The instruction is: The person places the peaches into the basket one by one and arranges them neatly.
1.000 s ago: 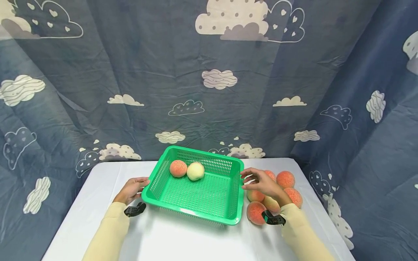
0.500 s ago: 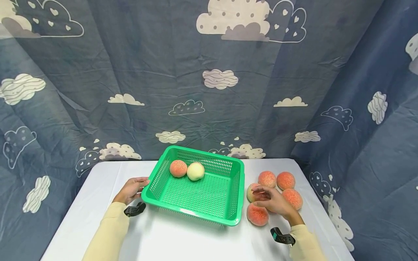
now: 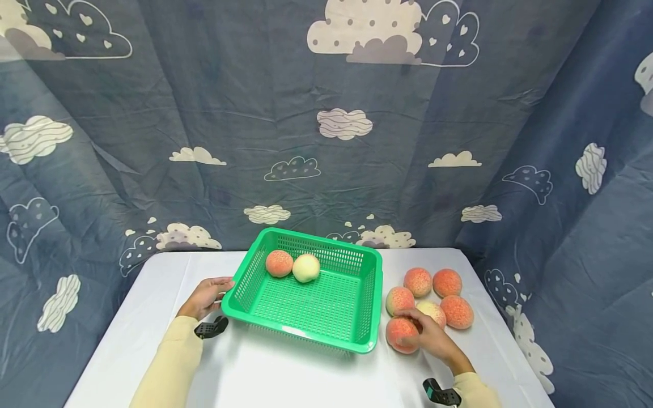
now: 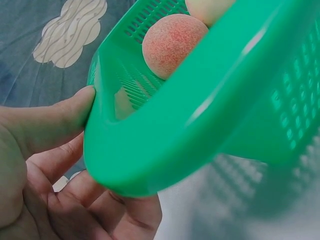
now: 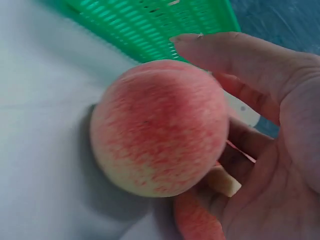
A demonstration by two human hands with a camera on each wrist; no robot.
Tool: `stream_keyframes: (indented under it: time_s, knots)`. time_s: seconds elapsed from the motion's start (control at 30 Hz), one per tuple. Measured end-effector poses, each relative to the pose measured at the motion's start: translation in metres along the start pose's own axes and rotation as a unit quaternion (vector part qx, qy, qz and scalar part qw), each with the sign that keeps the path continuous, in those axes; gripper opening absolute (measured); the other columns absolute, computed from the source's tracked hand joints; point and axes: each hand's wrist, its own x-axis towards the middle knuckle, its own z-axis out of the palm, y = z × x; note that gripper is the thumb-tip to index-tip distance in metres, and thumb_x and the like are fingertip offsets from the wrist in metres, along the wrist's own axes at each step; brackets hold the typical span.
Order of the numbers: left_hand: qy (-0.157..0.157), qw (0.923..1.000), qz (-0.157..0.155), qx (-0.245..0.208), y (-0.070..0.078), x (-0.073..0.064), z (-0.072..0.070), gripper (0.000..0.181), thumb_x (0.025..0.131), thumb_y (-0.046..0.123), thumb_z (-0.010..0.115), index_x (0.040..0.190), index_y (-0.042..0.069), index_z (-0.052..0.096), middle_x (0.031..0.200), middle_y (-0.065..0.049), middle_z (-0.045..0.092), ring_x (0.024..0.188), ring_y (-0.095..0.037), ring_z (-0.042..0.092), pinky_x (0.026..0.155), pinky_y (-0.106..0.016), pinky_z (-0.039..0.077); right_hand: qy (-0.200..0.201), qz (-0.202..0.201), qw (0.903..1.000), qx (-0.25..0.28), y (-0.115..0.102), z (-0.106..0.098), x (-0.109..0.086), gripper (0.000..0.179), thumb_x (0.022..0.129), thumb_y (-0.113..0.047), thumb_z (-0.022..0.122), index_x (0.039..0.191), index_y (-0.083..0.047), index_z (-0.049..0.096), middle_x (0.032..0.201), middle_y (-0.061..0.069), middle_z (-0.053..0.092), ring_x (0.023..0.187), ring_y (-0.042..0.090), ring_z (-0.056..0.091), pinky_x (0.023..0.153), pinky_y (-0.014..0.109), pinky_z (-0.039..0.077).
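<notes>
Left hand (image 3: pixel 206 297) holds the green basket (image 3: pixel 336 341); right hand (image 3: pixel 425 333) is around a red peach (image 3: pixel 398 334).
In the head view, the basket stands on the white table (image 3: pixel 285 377), and inside it an orange peach (image 3: pixel 279 264) lies beside a pale peach (image 3: pixel 306 268); the red peach is on the table, just right of the basket, nearest to the person in a group with five other peaches (image 3: pixel 457 312). In the left wrist view, the thumb presses the outer edge of the basket's corner and curled fingers go under the rim. In the right wrist view, the thumb is above the red peach and the fingers bend behind it; whether they grip it, I cannot tell.
</notes>
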Motion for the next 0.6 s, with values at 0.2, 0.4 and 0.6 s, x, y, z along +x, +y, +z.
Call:
stream_keyframes:
  time_s: [0.2,0.4,0.6]
  knots:
    - [0.007,0.9999,-0.008,-0.003,-0.001,0.002,0.000,0.045,0.100,0.013,0.054,0.136,-0.012,0.044,0.085,0.002,0.066,0.076,-0.011,0.063,0.067,-0.029,0.054,0.027,0.016,0.9987,-0.039,0.008,0.012,-0.004,0.066,0.067,-0.009,0.086,0.126,-0.005,0.057,0.131,0.017,0.054,0.125,0.041,0.045,0.103,0.060,0.033]
    - [0.007,1.0000,-0.007,0.001,-0.002,0.002,0.000,0.045,0.100,0.013,0.053,0.136,-0.011,0.044,0.085,0.002,0.067,0.075,-0.011,0.063,0.066,-0.029,0.054,0.041,0.014,0.9986,-0.029,0.015,0.023,-0.006,0.073,0.064,-0.007,0.088,0.129,-0.007,0.054,0.132,0.019,0.051,0.119,0.038,0.050,0.098,0.060,0.039]
    - [0.005,1.0000,-0.004,0.002,-0.002,0.001,0.000,0.044,0.100,0.013,0.053,0.136,-0.011,0.045,0.086,0.001,0.067,0.075,-0.011,0.063,0.066,-0.029,0.054,0.065,0.004,0.9970,-0.042,0.014,0.028,-0.006,0.072,0.061,-0.004,0.089,0.125,-0.008,0.056,0.129,0.018,0.052,0.118,0.038,0.051,0.099,0.060,0.038]
